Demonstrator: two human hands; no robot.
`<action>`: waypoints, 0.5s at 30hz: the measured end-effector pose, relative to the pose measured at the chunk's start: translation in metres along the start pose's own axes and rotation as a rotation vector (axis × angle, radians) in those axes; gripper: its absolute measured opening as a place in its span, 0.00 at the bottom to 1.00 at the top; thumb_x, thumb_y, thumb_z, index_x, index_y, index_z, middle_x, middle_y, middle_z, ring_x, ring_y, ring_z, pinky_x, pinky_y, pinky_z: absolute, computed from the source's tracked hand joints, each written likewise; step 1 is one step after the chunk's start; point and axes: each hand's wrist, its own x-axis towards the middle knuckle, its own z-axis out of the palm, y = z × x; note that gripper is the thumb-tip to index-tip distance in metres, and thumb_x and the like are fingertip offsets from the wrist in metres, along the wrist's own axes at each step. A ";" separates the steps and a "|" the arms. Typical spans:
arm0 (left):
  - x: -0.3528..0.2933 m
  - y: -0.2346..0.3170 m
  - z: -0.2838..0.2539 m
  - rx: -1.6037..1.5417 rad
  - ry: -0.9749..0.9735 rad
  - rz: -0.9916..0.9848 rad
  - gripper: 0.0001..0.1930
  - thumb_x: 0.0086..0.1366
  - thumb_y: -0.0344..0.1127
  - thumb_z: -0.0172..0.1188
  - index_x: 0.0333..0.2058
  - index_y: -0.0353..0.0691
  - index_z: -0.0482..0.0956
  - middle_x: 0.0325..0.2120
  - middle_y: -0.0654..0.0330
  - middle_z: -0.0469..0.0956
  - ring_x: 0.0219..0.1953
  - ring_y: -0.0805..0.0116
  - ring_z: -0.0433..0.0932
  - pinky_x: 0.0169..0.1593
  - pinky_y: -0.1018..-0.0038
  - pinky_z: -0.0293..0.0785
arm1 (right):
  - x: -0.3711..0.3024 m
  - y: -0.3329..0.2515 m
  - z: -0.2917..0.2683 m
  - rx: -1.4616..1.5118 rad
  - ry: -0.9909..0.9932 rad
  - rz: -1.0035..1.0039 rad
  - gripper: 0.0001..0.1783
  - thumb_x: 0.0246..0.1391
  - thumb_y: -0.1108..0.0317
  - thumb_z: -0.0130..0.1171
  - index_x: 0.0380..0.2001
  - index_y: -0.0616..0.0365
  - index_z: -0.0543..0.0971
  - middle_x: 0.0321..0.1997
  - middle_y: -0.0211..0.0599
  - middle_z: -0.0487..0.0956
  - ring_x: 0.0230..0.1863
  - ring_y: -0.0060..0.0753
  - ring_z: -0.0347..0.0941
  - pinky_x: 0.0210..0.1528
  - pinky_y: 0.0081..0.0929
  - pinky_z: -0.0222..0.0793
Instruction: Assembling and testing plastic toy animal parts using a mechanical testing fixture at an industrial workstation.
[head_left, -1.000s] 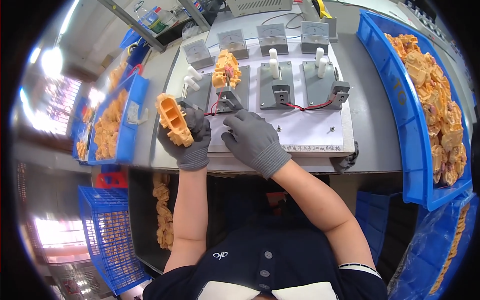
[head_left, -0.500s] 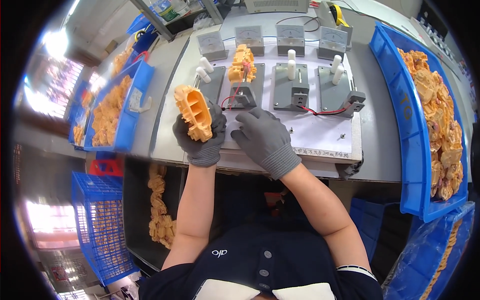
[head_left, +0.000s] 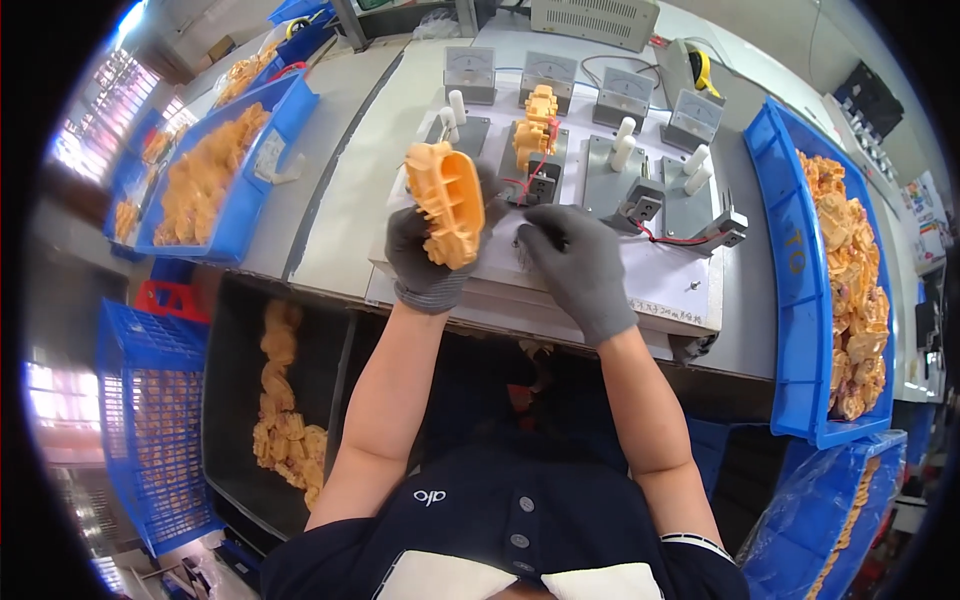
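orange plastic housing [head_left: 450, 200] sits higher and closer to my camera than half a second ago, and has turned to show more of its ribbed flank; my view has swung too. it's in the left hand [head_left: 412, 250], in front of the leftmost test station [head_left: 470, 140], so i judge the work is on the held piece, off the fixtures. a second housing [head_left: 533, 138] remains on the next station. my gloved left fingers are wrapped round the piece from behind, opened about its width. my right hand [head_left: 578, 268] is half curled above the white board [head_left: 655, 280], with a gap between thumb and forefinger; whether the tips pinch or touch anything, i can't tell.
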 end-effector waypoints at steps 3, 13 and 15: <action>-0.001 0.001 0.004 0.230 -0.004 -0.080 0.34 0.48 0.40 0.50 0.55 0.30 0.60 0.48 0.49 0.69 0.50 0.58 0.71 0.54 0.67 0.66 | 0.003 -0.023 -0.021 0.038 0.237 -0.071 0.11 0.47 0.70 0.59 0.37 0.59 0.78 0.29 0.37 0.78 0.29 0.24 0.73 0.34 0.22 0.68; -0.006 0.006 -0.037 0.424 -0.035 -0.205 0.34 0.48 0.41 0.54 0.53 0.30 0.62 0.45 0.51 0.72 0.46 0.60 0.74 0.51 0.66 0.70 | 0.112 -0.028 -0.031 -0.491 -0.323 -0.029 0.36 0.41 0.40 0.55 0.51 0.50 0.71 0.45 0.52 0.75 0.48 0.48 0.72 0.50 0.37 0.66; -0.002 -0.005 -0.034 0.406 0.027 -0.185 0.36 0.47 0.43 0.53 0.54 0.28 0.61 0.46 0.47 0.71 0.46 0.55 0.74 0.52 0.62 0.69 | 0.123 -0.021 -0.025 -0.648 -0.322 -0.045 0.37 0.37 0.39 0.56 0.50 0.50 0.72 0.46 0.50 0.75 0.49 0.48 0.71 0.52 0.37 0.65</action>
